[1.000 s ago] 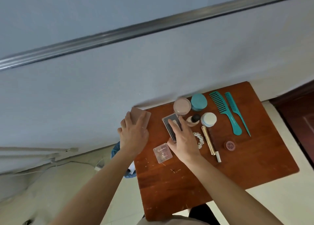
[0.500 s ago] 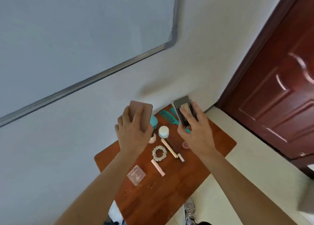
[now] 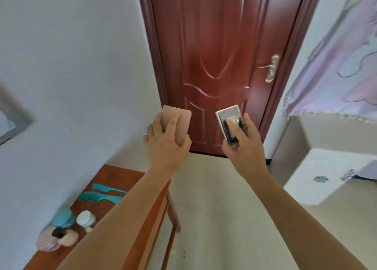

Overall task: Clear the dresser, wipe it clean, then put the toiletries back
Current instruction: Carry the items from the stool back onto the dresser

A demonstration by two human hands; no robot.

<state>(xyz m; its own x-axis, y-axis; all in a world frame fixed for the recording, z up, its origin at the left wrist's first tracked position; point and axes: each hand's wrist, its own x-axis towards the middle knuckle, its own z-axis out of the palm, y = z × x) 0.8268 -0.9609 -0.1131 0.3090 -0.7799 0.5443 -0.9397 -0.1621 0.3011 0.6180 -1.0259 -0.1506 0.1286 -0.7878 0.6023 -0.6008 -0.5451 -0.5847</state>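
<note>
Two combs [image 3: 100, 197], maybe three jars [image 3: 63, 218] on the dresser [image 3: 120, 175]; left hand [image 3: 165, 147] grips one pink case [image 3: 181, 118], right hand [image 3: 243, 147] one mirrored case [image 3: 228, 112], both now lifted away.

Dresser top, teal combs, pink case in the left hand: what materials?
Dresser top: reddish-brown wood or veneer, smooth-looking, though blurred. Teal combs: moulded plastic by the uniform colour and thin teeth. Pink case, gripped by the left hand: probably matte plastic or card; flat, no glare.

Pink case [image 3: 179, 125] in left hand [image 3: 166, 145], mirrored case [image 3: 229, 125] in right hand [image 3: 241, 147].
</note>
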